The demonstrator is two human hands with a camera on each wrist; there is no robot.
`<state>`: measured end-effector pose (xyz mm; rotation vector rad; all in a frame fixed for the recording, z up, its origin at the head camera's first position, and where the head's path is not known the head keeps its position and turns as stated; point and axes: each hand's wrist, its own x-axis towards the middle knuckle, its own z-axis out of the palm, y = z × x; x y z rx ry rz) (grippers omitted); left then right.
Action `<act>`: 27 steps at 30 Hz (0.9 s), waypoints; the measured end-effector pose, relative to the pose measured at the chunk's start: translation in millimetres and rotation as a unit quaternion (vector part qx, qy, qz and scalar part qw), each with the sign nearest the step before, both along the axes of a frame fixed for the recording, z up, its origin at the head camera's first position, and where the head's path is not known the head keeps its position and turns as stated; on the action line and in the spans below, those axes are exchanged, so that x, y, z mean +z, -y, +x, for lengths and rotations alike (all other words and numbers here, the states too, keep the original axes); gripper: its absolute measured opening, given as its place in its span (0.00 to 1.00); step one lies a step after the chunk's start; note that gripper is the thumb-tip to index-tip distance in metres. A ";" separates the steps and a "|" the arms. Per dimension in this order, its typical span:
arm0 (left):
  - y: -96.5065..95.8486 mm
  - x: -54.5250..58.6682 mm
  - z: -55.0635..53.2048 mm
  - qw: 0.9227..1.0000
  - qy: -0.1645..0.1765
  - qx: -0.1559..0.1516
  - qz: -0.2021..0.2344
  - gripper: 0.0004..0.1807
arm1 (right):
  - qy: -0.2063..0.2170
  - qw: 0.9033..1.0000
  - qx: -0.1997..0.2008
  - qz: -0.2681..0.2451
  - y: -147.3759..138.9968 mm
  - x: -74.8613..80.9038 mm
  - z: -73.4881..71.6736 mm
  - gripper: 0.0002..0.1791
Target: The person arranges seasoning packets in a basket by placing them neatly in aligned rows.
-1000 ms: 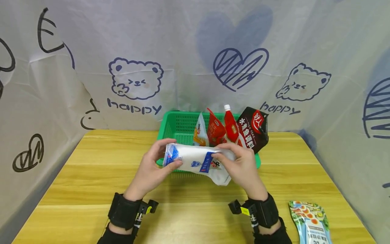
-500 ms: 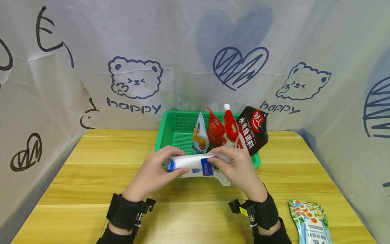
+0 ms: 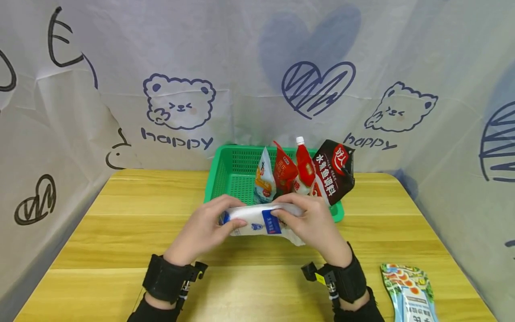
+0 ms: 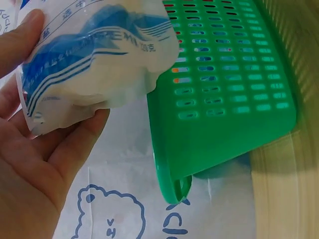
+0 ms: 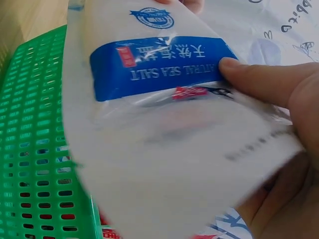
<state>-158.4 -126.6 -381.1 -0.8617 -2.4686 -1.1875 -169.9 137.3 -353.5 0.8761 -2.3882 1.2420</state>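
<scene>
Both hands hold a white and blue bag of sea salt (image 3: 257,221) level in front of the green basket (image 3: 225,174). The left hand (image 3: 213,222) grips one end, thumb on the near face and fingers behind, as the left wrist view shows on the bag (image 4: 94,59). At the other end the right hand (image 3: 311,219) pinches the bag, its thumb by the blue label reading "NATURAL SEA SALT" in the right wrist view. A loose flap of the bag (image 5: 189,164) hangs below that hand. The basket (image 5: 35,124) lies just beyond the bag.
Inside the basket stand a white and orange pouch (image 3: 265,179), a red packet (image 3: 284,170), a red pouch with a white cap (image 3: 306,167) and a black packet (image 3: 334,170). A colourful pouch (image 3: 410,293) lies on the wooden table (image 3: 100,250) at front right.
The salt bag has come down a little and toward the person, tilting so its front face shows less. Both hands keep their hold. The basket and its packets stay in place.
</scene>
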 end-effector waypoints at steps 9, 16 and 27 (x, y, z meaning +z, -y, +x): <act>-2.2 -3.7 -1.2 0.999 -0.001 -0.005 0.040 0.16 | 0.015 0.994 -0.031 -0.102 -1.5 1.1 0.8 0.27; -3.2 -3.3 -1.2 0.997 -0.020 -0.001 0.072 0.15 | 0.019 0.990 -0.040 -0.135 -2.7 1.5 1.1 0.31; -2.9 -1.8 -1.5 0.989 -0.031 -0.010 0.144 0.14 | 0.056 0.985 -0.042 -0.158 -0.2 -0.2 1.7 0.30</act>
